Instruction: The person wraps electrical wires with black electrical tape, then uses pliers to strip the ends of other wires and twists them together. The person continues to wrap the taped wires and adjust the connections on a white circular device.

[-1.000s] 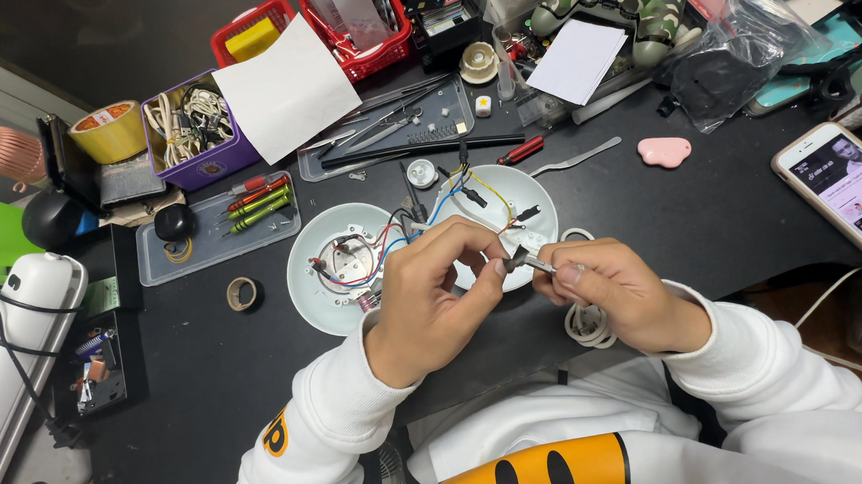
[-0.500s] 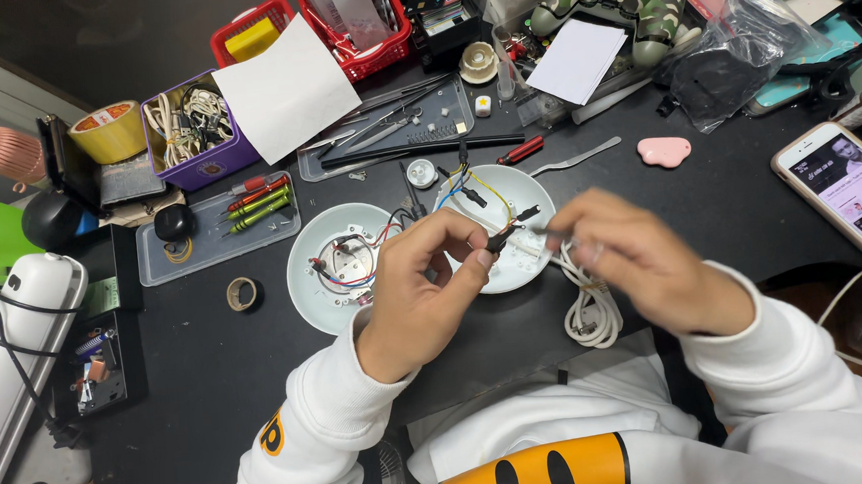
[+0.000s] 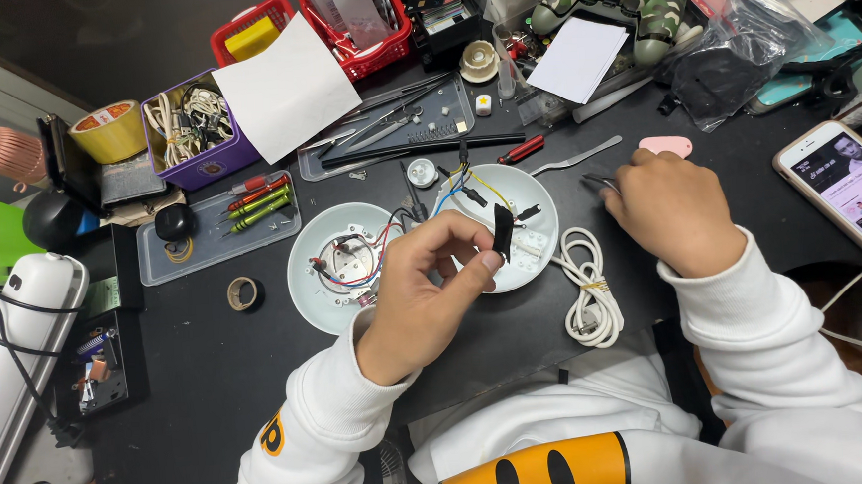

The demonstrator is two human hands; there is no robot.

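Note:
My left hand [image 3: 424, 292] pinches a small black strip, likely tape [image 3: 502, 234], between thumb and forefinger over two white round housing halves. The left half [image 3: 306, 280] holds red, blue and black wires [image 3: 353, 267]; the right half [image 3: 538, 191] holds yellow, blue and black wires. My right hand [image 3: 673, 207] rests further right on the black table with its fingers curled on a thin metal tool [image 3: 597, 179] whose tip pokes out to the left. A coiled white cable [image 3: 592, 297] lies between the two hands.
A phone [image 3: 851, 186] with a lit screen lies at the right. Behind the housings are a clear tray of screwdrivers [image 3: 216, 230], a tray of long tools [image 3: 394, 125], a red-handled screwdriver [image 3: 520, 150], red baskets [image 3: 364, 47], a tape roll [image 3: 243, 293] and a pink pad [image 3: 664, 145].
My right hand has pulled away from the left, moving right and toward the table's far side. My left hand stays over the housings, now holding the black strip alone.

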